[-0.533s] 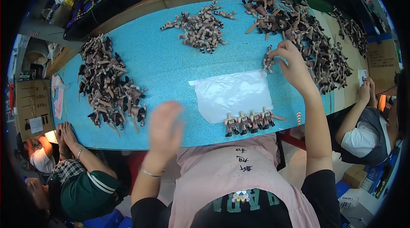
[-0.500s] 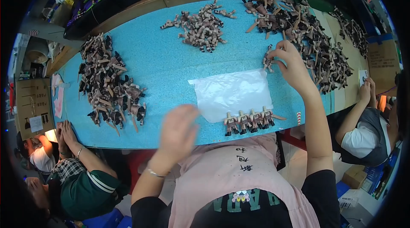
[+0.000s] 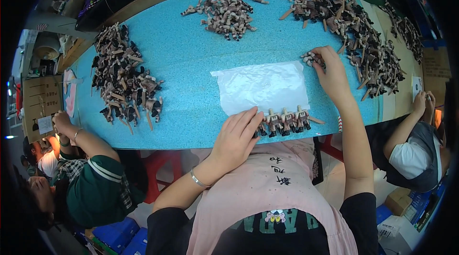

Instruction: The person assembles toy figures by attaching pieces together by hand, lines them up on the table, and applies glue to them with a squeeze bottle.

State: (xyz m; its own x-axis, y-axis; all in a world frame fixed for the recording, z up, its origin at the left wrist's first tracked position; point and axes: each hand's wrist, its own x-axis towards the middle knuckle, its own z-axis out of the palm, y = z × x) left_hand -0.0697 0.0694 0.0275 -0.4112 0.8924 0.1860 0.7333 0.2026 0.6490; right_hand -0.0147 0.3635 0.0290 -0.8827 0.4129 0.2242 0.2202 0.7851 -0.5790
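Four-limbed toy figures in brown and black, several of them, stand in a row (image 3: 288,121) along the front edge of a white plastic sheet (image 3: 263,87). My left hand (image 3: 234,138) lies at the row's left end with fingers stretched out, touching and partly covering the leftmost figure. Beyond the sheet's right corner, my right hand (image 3: 332,73) is closed in a pinch on a small pale toy figure (image 3: 311,58), close to the blue tabletop. My fingers hide part of that piece.
Pale figures form a heap (image 3: 229,16) at the far middle. Brown and black figures are piled on the left (image 3: 124,73) and right (image 3: 356,30) of the blue table (image 3: 186,78). One person's arm (image 3: 98,142) is at the left edge; another person's hands (image 3: 423,102) are at the right.
My left hand has come right and down onto the left end of the row. My right hand still holds the pale figure, which has turned from upright to more sideways. The view has shifted slightly.
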